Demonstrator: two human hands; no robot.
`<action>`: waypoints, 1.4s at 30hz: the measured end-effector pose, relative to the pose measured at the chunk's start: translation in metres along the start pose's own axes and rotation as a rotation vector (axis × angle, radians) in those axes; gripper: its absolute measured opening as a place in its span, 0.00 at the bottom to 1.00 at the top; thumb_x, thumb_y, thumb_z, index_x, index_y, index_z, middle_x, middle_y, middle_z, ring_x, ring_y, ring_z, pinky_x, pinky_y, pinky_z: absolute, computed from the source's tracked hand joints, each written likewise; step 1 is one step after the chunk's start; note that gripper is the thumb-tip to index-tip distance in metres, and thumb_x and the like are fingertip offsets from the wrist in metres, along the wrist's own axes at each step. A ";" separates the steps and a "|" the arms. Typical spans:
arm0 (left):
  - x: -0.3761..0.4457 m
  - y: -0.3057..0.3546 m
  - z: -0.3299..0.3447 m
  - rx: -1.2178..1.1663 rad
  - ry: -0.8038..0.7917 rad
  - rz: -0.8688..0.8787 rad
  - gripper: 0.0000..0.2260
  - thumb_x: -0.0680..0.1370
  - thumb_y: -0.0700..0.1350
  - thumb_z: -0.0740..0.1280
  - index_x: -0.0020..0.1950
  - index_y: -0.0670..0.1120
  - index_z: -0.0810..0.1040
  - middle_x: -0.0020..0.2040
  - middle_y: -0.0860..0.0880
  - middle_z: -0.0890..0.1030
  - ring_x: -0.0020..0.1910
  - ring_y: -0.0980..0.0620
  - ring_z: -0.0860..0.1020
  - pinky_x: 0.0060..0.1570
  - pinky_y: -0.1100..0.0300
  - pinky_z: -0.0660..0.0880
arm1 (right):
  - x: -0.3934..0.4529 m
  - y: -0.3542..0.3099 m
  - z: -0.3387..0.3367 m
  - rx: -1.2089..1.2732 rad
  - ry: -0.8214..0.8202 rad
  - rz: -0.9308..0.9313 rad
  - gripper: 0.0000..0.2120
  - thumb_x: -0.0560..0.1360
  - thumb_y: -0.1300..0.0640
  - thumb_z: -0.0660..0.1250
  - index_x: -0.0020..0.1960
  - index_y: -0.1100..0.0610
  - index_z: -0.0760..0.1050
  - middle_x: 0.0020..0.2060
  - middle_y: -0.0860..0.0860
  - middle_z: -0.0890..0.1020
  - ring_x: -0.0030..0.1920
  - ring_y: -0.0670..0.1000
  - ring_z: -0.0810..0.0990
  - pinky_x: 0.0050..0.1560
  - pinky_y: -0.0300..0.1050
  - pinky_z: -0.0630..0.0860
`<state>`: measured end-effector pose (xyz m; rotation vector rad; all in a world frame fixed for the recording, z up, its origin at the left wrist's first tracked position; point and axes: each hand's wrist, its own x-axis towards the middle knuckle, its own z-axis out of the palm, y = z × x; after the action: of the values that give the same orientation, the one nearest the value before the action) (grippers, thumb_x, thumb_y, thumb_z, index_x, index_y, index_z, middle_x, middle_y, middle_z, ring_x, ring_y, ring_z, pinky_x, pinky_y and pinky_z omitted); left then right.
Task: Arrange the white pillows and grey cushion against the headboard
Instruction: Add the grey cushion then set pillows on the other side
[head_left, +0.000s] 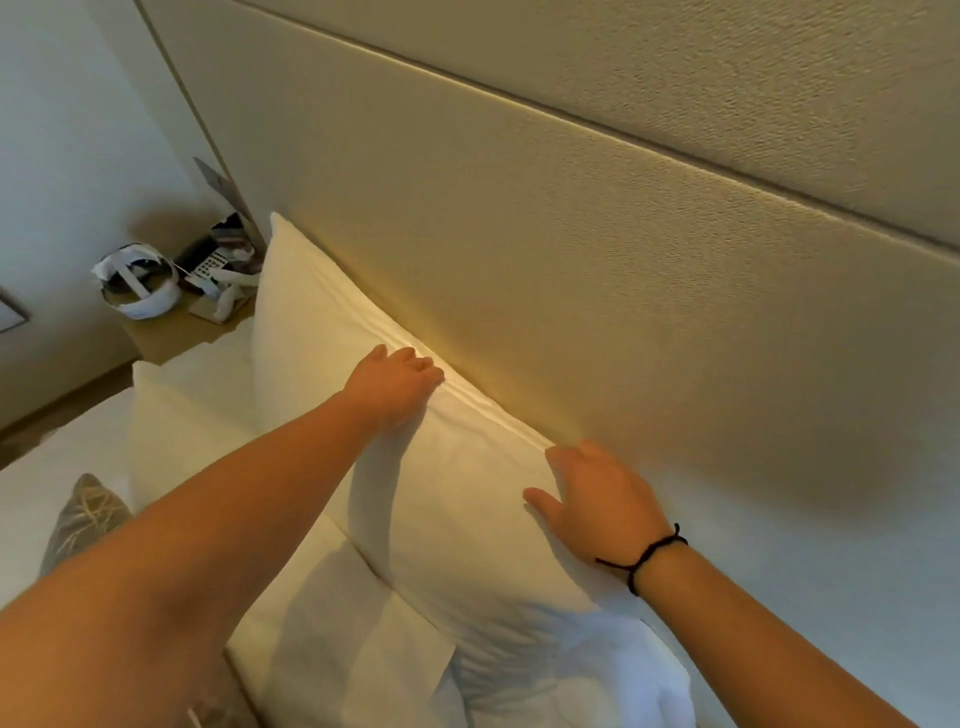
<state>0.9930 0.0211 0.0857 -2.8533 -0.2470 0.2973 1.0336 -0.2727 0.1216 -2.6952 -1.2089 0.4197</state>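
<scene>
A large white pillow (322, 332) stands upright against the beige padded headboard (597, 270). My left hand (395, 384) grips its top seam with curled fingers. My right hand (592, 493) lies on the same top edge further right, its fingers hooked over the edge between pillow and headboard. A second white pillow (337, 623) lies lower in front of the first. A grey patterned cushion (85, 519) lies on the bed at the left, partly hidden behind my left forearm.
A wooden bedside table (171, 332) stands at the far left corner and carries a white basket (137, 283), a phone and small items. White bed linen (57, 467) spreads to the left. Wooden floor shows beyond the bed's edge.
</scene>
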 end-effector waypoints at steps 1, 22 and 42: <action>0.002 -0.009 0.003 0.036 -0.005 -0.029 0.16 0.81 0.41 0.58 0.68 0.53 0.71 0.65 0.52 0.75 0.65 0.49 0.69 0.59 0.49 0.68 | 0.017 -0.007 0.007 0.023 -0.035 0.001 0.23 0.76 0.35 0.59 0.59 0.52 0.71 0.54 0.51 0.76 0.52 0.54 0.76 0.46 0.47 0.73; 0.037 -0.131 -0.020 0.192 0.088 -0.125 0.06 0.77 0.43 0.66 0.54 0.48 0.76 0.46 0.48 0.80 0.47 0.46 0.78 0.36 0.55 0.67 | 0.099 -0.034 0.021 0.049 0.174 0.010 0.15 0.80 0.45 0.58 0.37 0.50 0.66 0.33 0.45 0.73 0.28 0.48 0.61 0.27 0.42 0.54; 0.043 0.004 -0.068 -0.310 -0.308 0.214 0.15 0.77 0.56 0.63 0.61 0.53 0.79 0.58 0.51 0.80 0.60 0.47 0.74 0.63 0.49 0.63 | 0.029 0.009 -0.032 0.548 0.034 0.015 0.07 0.79 0.54 0.62 0.51 0.43 0.76 0.29 0.43 0.74 0.30 0.41 0.73 0.32 0.36 0.69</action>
<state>1.0501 0.0095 0.1410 -3.1336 -0.0464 0.8098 1.0678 -0.2580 0.1443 -2.2298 -0.8989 0.6027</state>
